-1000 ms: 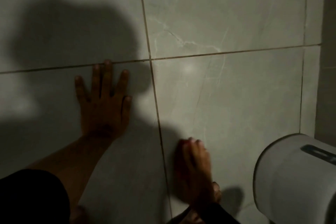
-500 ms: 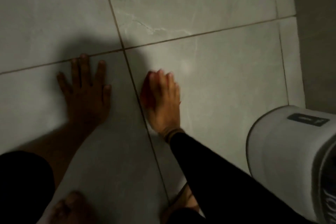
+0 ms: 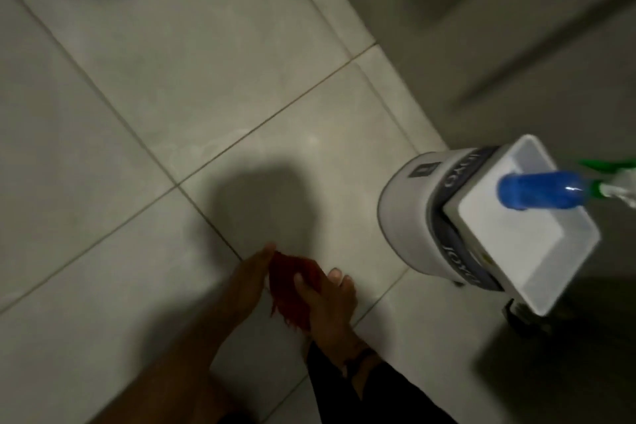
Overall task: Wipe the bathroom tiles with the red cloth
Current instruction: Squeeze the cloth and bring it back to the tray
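While both hands, left hand (image 3: 249, 280), right hand (image 3: 330, 306), clasp the red cloth (image 3: 290, 289), pale floor tiles (image 3: 172, 86), white bucket (image 3: 481, 217) near.

The floor (image 3: 144, 251) is made of big, pale grey tiles with thin brown lines between them. The light is dim, and a dark round shadow (image 3: 265, 206) lies on the floor in the middle of the frame. At the right stands a white bucket (image 3: 406, 213) with dark letters on a band. A white square tray (image 3: 568, 272) sits on its top, with a blue handle (image 3: 537, 191) over it. In the upper right is a grey wall (image 3: 516, 27). Something white and blurry shows at the top left.
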Available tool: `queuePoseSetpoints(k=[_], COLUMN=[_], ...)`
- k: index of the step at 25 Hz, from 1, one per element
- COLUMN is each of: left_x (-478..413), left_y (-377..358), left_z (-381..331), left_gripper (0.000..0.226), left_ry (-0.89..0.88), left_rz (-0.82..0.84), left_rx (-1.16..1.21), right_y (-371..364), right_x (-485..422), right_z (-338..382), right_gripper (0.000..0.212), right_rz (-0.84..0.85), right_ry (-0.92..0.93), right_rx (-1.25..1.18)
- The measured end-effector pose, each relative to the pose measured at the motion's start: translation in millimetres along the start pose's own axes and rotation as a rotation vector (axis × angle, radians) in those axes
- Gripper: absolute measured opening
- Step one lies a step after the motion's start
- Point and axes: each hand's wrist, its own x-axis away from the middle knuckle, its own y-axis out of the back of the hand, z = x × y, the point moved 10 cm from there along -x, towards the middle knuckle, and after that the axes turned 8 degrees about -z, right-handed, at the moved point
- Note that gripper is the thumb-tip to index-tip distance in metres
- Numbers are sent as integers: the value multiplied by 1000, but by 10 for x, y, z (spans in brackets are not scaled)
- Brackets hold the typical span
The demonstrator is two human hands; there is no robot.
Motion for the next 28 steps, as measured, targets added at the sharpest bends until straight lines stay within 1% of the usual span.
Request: queuePoseSetpoints(k=[1, 2, 3, 4, 5, 6, 8, 11, 12, 14, 18, 19, 22, 24, 26, 28], left_x=[323, 617, 954, 1161, 1357, 1449, 1654, 1742, 1738, 1672, 1353, 1266, 1007, 931, 940, 985], left_y=[-142, -316, -507, -723, -897, -1101, -1594, -2390, -2695, -3213, -4034, -4140, -4354, -4398, -4392, -4414], left_z=[-105, -183, -375, -542, -767, -913, -1222, -1744, -1889, -2080, -2196, -2185, -2163, -2162, -2118, -2062], left_gripper=[38, 30, 23, 19, 24, 31, 37, 44, 49, 55, 40, 39, 39, 42, 47, 53], left_ry=[17, 0, -18, -59, -80, -111, -173, -328, -382, -462, -647, -676, -707, -711, -750, -807], left_rz=[61, 153, 216, 260, 269, 294, 349, 369, 373, 341, 247, 209, 78, 25, -9, -23], left_rx=[-30, -88, -128, -143, -151, -150, -271, -516, -607, -790, -1121, -1192, -1372, -1468, -1524, -1495], right_y=[195, 403, 672, 982, 1273, 1552, 2146, 2942, 3178, 3568, 3990, 4037, 4111, 4115, 4093, 4068], right_x=[146, 220, 310, 382, 442, 463, 464, 340, 262, 38, -513, -612, -882, -972, -964, -980], right_z=[1, -43, -18, 23, 89, 120, 104, -33, -102, -292, -707, -800, -1067, -1170, -1250, -1330], right_gripper=[88, 81, 62, 41, 22, 15, 19, 42, 44, 41, 41, 42, 55, 66, 77, 81], right_rz=[-21, -74, -135, -201, -235, -253, -314, -448, -487, -543, -560, -578, -618, -611, -625, -653], right_ry=[-70, -142, -193, -208, -194, -181, -182, -233, -250, -269, -338, -369, -447, -478, -508, -543], right_rx=[-123, -300, -479, -607, -682, -740, -821, -909, -932, -921, -730, -681, -565, -411, -304, -287])
